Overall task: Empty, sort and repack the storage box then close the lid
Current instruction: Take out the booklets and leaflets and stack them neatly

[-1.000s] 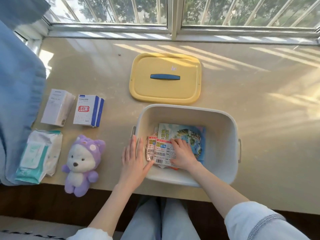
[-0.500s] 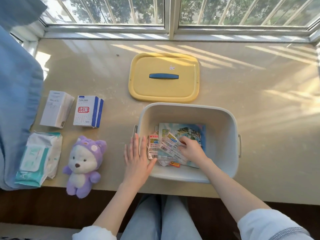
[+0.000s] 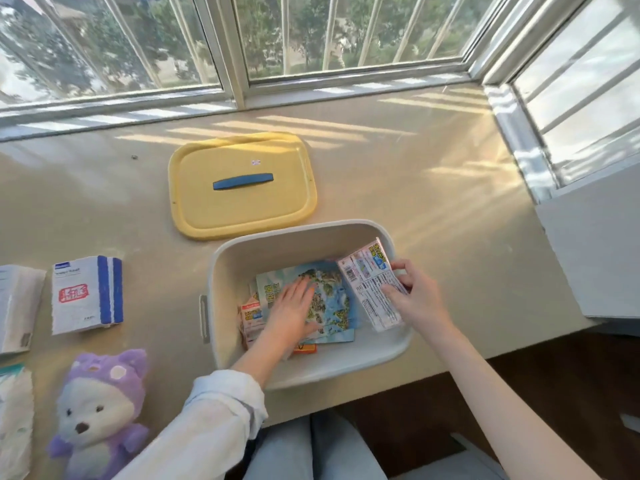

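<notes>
Head | right hand (image 3: 420, 301) lifted packet (image 3: 370, 287) | left hand (image 3: 294, 310) now inside box (image 3: 277, 245)

Sunlit beige sill (image 3: 433, 209) below barred windows (image 3: 311, 39)

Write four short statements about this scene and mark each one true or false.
1. The yellow lid lies on the table beyond the storage box. True.
2. The right hand is empty. False: it holds a pink packet.
3. The left hand rests flat on the map booklet inside the box. True.
4. The purple plush toy sits inside the box. False: it sits on the table, left of the box.
</notes>
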